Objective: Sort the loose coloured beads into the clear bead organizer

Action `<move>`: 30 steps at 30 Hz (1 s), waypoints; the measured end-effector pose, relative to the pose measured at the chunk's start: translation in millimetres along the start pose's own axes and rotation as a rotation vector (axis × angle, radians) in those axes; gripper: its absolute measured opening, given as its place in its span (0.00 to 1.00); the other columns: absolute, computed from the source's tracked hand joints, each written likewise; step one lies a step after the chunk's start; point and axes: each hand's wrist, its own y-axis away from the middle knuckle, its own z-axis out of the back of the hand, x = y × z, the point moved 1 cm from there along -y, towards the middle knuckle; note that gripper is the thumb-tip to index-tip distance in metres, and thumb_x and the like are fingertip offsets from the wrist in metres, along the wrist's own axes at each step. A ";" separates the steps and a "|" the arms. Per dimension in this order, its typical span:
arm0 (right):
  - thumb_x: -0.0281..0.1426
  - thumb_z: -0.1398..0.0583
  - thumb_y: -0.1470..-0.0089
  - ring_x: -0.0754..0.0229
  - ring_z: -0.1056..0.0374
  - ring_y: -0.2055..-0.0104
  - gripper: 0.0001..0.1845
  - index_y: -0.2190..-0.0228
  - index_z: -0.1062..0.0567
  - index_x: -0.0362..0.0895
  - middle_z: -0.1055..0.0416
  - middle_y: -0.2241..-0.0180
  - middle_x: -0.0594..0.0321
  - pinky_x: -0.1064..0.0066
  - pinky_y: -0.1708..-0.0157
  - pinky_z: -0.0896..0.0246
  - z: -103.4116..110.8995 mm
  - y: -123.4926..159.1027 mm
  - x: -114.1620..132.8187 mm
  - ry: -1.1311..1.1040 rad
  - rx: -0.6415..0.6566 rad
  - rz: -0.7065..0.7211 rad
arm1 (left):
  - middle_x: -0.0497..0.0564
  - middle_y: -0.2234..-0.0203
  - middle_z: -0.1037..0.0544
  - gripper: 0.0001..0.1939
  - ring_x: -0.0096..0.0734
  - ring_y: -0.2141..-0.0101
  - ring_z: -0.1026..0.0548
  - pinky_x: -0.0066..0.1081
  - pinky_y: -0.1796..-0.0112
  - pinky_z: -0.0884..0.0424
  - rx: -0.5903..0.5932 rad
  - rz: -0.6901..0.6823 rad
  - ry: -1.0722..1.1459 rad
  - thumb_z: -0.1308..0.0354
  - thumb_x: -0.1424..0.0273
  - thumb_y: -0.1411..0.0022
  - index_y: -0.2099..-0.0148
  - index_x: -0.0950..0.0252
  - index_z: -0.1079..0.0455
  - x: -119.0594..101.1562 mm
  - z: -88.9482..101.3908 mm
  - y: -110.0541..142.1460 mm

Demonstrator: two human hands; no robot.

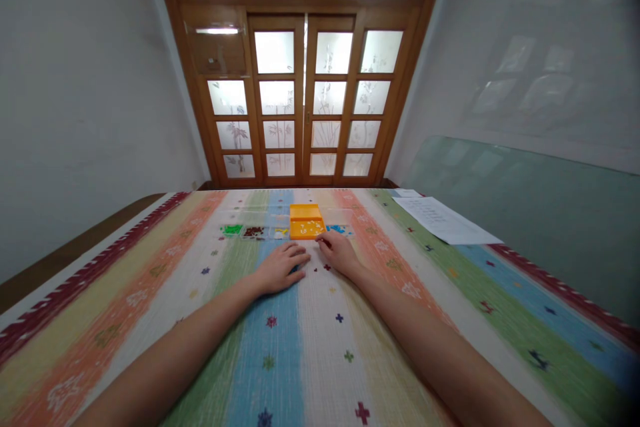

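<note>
My left hand (pixel 283 267) rests palm down on the striped tablecloth, its fingers stretched out and slightly spread. At the front right corner of an orange box (pixel 306 209), the fingers of my right hand (pixel 338 251) are pinched together; anything between them is too small to make out. The box's lid stands raised at the back, and small white pieces (pixel 306 228) lie inside. To its left are transparent boxes with green pieces (pixel 232 230), brown pieces (pixel 254 231) and yellow pieces (pixel 281 232). Blue pieces (pixel 336 229) lie in another, just behind my right hand.
The striped tablecloth (pixel 320 347) covers the table. Printed paper sheets (pixel 445 220) lie at the back right. A pale green panel (pixel 525 207) stands along the right side. Beyond the table are wooden doors (pixel 304 100) with frosted panes.
</note>
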 end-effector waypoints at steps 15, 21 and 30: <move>0.27 0.42 0.37 0.56 0.28 0.58 0.10 0.61 0.20 0.46 0.21 0.62 0.58 0.67 0.55 0.39 -0.9 0.2 -0.5 0.006 0.030 0.006 | 0.53 0.43 0.24 0.21 0.41 0.41 0.33 0.44 0.37 0.38 -0.033 0.016 0.008 0.56 0.64 0.24 0.38 0.61 0.28 6.1 -6.7 -2.2; 0.29 0.43 0.36 0.56 0.29 0.60 0.11 0.64 0.19 0.46 0.21 0.64 0.59 0.68 0.56 0.40 2.2 -1.5 5.5 0.037 0.195 0.057 | 0.53 0.42 0.24 0.21 0.40 0.41 0.32 0.46 0.36 0.40 -0.147 0.150 -0.005 0.57 0.65 0.24 0.38 0.59 0.28 31.8 7.6 5.9; 0.26 0.41 0.37 0.56 0.33 0.58 0.09 0.62 0.20 0.46 0.25 0.62 0.57 0.68 0.57 0.42 5.4 0.4 10.1 0.134 0.202 0.158 | 0.57 0.47 0.22 0.20 0.43 0.45 0.30 0.46 0.40 0.37 -0.351 0.580 -0.109 0.55 0.68 0.27 0.45 0.63 0.23 101.0 23.8 36.7</move>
